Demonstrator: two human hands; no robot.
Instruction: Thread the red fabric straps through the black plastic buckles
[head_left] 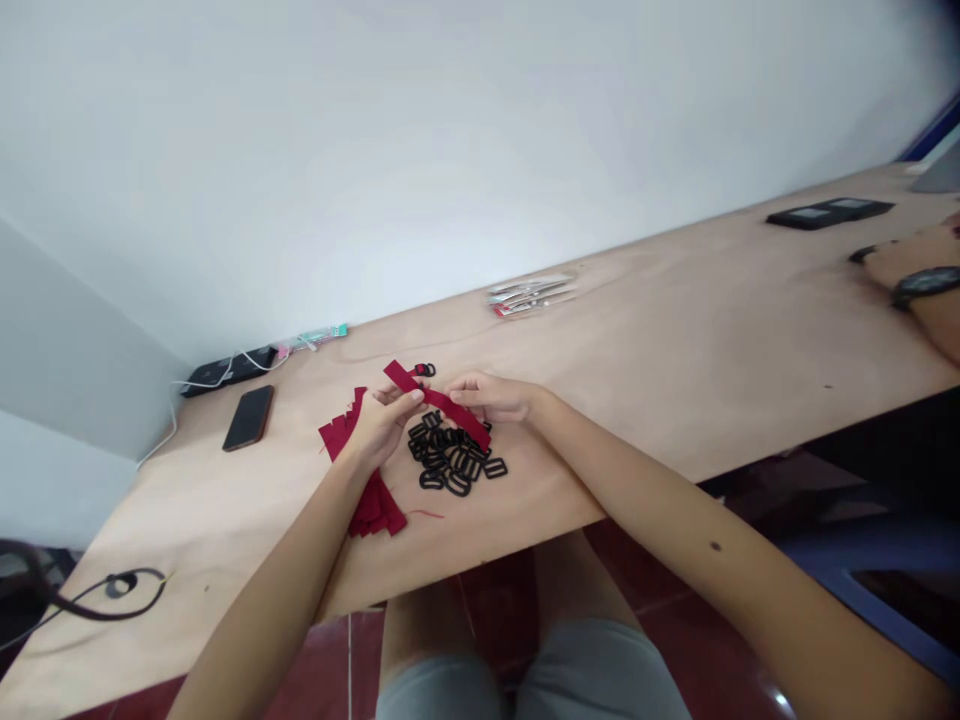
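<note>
Both my hands pinch one short red fabric strap [466,420] that slants above the table. My left hand [384,425] grips it near its upper left part, thumb on top. On the strap's middle, the fingers of my right hand [487,395] are closed. Below the strap lies a pile of black slide buckles [450,460]. More red straps [379,508] are stacked under and beside my left wrist. Just beyond my hands sits a black buckle [425,370] with a bit of red strap in it.
A phone [248,418] and a black box [229,372] with white cables lie at the left. Thin packaged items [529,295] rest by the wall. At the far right are black cases [829,213] and another person's hand [911,265] with a watch. A black cable [112,600] loops at the near left.
</note>
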